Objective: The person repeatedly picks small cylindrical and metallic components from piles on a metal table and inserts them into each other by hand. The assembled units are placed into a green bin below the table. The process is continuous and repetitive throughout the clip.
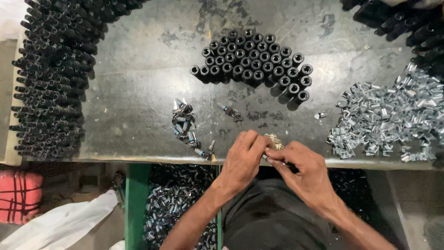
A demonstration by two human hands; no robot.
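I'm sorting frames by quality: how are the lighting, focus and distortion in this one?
Head view: even overhead light with a soft sheen on the grey table; the upright black tubes cast short shadows toward the lower right; wide-angle bowing curves the stacked tubes at left; the left hand and right hand look sharp.

On the table (138,60), a cluster of upright tubes (254,58) stands at the middle, with stacked tubes (51,78) along the left edge and a heap of metal clips (388,115) to the right. A small pile of assembled pieces (187,127) lies nearer the front edge, just left of both hands. The left hand (243,159) and right hand (303,173) meet at that edge, and a bin of parts (173,203) sits below the table.
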